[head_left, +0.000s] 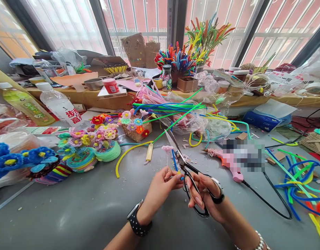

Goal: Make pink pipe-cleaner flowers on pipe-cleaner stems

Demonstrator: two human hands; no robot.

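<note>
My left hand (163,184) is closed, its fingertips pinching the thin stem of a small pink pipe-cleaner flower (167,148). Small yellow and blue bits show at the same fingertips; what they belong to is too small to tell. Through the handles of a pair of black-handled scissors (179,158) go the fingers of my right hand (205,191). The scissor blades stand apart and point up and to the left, just right of the pink flower. Behind the hands, a pale yellow glue stick (149,152) lies on the grey table (97,215).
To the right lies a pink glue gun (227,161) with a black cord. Loose coloured pipe cleaners (300,184) tangle at the far right. Flower-decorated baskets (135,128) stand at left, before drink bottles (59,104). A plastic bag (188,123) and green stems (165,108) lie behind.
</note>
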